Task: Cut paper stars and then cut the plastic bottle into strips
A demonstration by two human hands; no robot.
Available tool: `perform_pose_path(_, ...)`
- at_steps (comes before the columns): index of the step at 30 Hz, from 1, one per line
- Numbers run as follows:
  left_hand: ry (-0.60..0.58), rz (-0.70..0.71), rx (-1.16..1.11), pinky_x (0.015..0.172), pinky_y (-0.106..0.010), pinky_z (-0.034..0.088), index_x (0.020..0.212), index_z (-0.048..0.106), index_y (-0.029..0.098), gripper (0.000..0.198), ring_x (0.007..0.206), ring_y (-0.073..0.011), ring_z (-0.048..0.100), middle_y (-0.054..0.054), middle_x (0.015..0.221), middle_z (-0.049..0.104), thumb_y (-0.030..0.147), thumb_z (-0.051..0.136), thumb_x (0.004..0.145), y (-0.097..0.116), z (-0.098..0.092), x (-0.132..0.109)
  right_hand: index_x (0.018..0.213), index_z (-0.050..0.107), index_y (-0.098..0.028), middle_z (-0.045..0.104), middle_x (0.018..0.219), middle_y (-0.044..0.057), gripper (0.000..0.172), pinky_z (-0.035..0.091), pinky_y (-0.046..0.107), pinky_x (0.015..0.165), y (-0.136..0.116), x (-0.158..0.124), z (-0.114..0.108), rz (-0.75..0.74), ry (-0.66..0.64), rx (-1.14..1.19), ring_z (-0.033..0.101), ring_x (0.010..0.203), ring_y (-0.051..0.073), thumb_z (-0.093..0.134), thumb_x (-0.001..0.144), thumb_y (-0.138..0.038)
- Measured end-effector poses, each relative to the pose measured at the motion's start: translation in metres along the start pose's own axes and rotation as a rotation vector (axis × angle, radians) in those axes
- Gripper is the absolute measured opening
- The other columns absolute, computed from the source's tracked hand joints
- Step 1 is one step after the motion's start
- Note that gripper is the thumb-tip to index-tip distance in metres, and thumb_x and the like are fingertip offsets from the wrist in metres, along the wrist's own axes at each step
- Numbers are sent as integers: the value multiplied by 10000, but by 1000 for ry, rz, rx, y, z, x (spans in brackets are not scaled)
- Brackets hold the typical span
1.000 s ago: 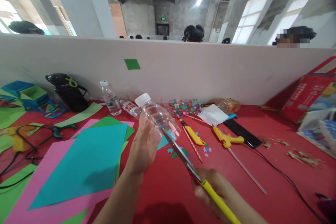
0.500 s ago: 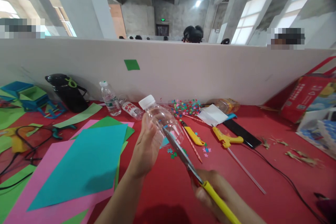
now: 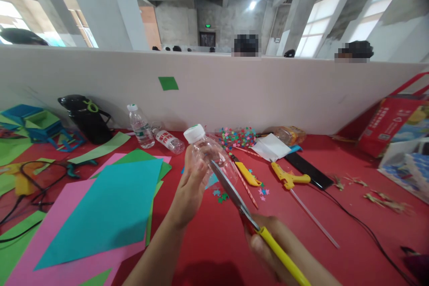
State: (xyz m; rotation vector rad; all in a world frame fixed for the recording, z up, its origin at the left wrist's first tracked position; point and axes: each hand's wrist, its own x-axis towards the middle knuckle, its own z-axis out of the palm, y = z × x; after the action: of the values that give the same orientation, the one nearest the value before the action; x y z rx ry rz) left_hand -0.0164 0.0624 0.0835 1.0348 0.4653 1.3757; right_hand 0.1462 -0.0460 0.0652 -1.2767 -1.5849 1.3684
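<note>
Held up over the red table is a clear plastic bottle with a white cap, tilted with the cap toward the upper left. My left hand is closed around its near side. In my right hand is a pair of scissors with yellow handles. The blades point up and left, and their tips overlap the bottle's body; whether they pierce the plastic I cannot tell. Behind and below the bottle lie small star-shaped sequins, a yellow utility knife and a striped pencil.
Coloured paper sheets cover the left side. A black flask and two more bottles, one upright, one lying, stand along the white partition. To the right are a yellow glue gun, its cord, and a red bag.
My left hand and the bottle have shifted slightly right, and the bottle has turned a little, its cap top now showing more. The scissors stay in nearly the same place.
</note>
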Motion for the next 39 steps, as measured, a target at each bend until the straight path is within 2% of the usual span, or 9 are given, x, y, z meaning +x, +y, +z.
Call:
perform_pose_path(5,3,9,-14,1059,-453,415,1272,530,330,508,1238,-274,551,-51,1186,656,490,675,812,6,5,2,627,329,-228,272,539,-79,663,170,235,441,-2,2,-1,-47,34,-87,249,493,82,366,787,-870)
perform_pose_path(12,44,-7,55,1113,-426,364,1271,531,361,454,1328,-243,474,-24,1252,642,437,660,843,-6,-8,-1,676,354,-235,321,473,-97,637,185,223,397,-6,-1,-1,-7,47,-24,268,403,66,389,790,-861)
perform_pose_path(15,-9,4,91,1145,-430,322,1292,526,337,449,1341,-247,459,-32,1294,625,418,637,865,-12,-9,-3,696,362,-238,361,438,-97,618,207,215,382,-9,-4,-2,-1,32,20,304,365,69,386,807,-846)
perform_pose_path(18,-28,-1,91,1140,-423,336,1320,505,348,457,1360,-246,441,-26,1333,603,408,618,881,-13,-8,-5,691,378,-235,386,429,-86,611,220,218,389,-11,-4,-3,-8,20,5,319,373,77,376,826,-831)
perform_pose_path(21,20,-19,97,1124,-421,364,1324,503,362,476,1384,-257,415,-23,1324,612,404,632,868,-13,-10,-6,667,366,-232,338,449,-87,624,193,224,404,-11,-2,-3,-16,32,-38,283,411,75,371,822,-837)
perform_pose_path(26,27,-14,110,1136,-410,347,1350,483,370,504,1405,-256,384,-21,1359,589,408,631,870,-12,-13,-6,652,341,-231,276,507,-97,633,169,228,420,-10,-2,-1,-27,71,-46,255,424,65,396,807,-842)
perform_pose_path(31,-71,-46,196,1175,-417,265,1450,350,389,599,1426,-247,344,-12,1486,471,427,586,902,-13,-12,-8,702,365,-239,330,437,-110,615,193,206,383,-10,-4,-1,-5,67,51,268,362,65,386,807,-845)
perform_pose_path(34,-75,-34,218,1175,-456,251,1492,271,381,647,1417,-271,355,-28,1513,439,454,552,914,-16,-11,-8,694,375,-237,350,417,-106,632,203,208,381,-11,-5,-1,2,65,47,283,345,66,375,793,-861)
perform_pose_path(39,-100,9,192,1188,-436,230,1478,304,390,631,1422,-255,345,-8,1518,433,426,573,908,-18,-12,-8,680,374,-238,360,415,-104,610,180,214,369,-15,-6,-2,10,50,57,231,352,58,403,813,-832)
